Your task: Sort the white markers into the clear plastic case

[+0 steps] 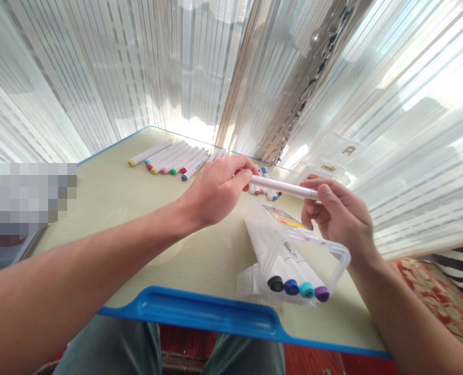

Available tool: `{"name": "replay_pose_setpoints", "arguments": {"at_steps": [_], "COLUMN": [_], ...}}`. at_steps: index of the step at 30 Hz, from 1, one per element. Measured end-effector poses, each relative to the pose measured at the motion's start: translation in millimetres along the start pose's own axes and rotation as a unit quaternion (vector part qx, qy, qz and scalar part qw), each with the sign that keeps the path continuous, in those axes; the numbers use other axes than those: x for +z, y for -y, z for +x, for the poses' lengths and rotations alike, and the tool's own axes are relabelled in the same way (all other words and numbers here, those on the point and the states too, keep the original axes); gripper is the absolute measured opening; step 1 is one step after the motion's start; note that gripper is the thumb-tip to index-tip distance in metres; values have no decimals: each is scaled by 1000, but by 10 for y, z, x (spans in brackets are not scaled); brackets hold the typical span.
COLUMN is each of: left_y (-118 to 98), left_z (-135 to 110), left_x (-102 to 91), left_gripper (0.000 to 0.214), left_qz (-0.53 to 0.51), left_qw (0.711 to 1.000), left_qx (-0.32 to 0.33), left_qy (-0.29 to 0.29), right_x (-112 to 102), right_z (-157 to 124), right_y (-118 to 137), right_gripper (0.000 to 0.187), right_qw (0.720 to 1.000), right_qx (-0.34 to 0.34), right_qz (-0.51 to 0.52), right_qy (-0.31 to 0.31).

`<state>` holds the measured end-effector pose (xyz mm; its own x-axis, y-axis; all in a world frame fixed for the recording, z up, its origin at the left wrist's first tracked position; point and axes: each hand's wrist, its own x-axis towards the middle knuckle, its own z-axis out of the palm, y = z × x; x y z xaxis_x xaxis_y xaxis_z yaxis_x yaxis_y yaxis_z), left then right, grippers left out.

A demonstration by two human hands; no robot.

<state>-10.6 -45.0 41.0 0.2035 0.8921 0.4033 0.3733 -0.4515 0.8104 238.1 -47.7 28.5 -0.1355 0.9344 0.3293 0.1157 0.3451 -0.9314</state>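
A white marker (282, 186) is held level above the table between both hands. My left hand (216, 190) pinches its left end, and my right hand (339, 216) grips its right end with thumb and fingers. Below them lies a clear plastic marker case (335, 255), open towards me, with several white markers inside showing black, blue, teal and purple caps (299, 287). A row of several markers with coloured caps (172, 159) lies on the far side of the table, and a few more markers (268, 191) lie behind the held one.
The small table (130, 208) has a pale top and a blue rim with a pen groove (208, 310) at the near edge. White pleated curtains hang behind it. A patterned red cushion (430, 297) is at the right. My knees show under the table.
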Motion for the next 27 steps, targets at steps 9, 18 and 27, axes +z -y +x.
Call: {"name": "replay_pose_setpoints", "arguments": {"at_steps": [9, 18, 27], "left_y": [112, 12, 3], "left_z": [33, 70, 73], "left_x": [4, -25, -34], "left_gripper": [21, 17, 11], "left_qz": [-78, -323, -365], "left_qw": [996, 931, 910], "left_qx": [-30, -168, -197], "left_qy": [-20, -12, -8], "right_x": [-9, 12, -19], "right_z": [59, 72, 82], "right_y": [-21, -34, -47], "right_gripper": [14, 15, 13], "right_qw": [999, 998, 999], "right_qx": [-10, 17, 3], "right_qz": [2, 54, 29], "right_qy": [-32, -41, -41]}}
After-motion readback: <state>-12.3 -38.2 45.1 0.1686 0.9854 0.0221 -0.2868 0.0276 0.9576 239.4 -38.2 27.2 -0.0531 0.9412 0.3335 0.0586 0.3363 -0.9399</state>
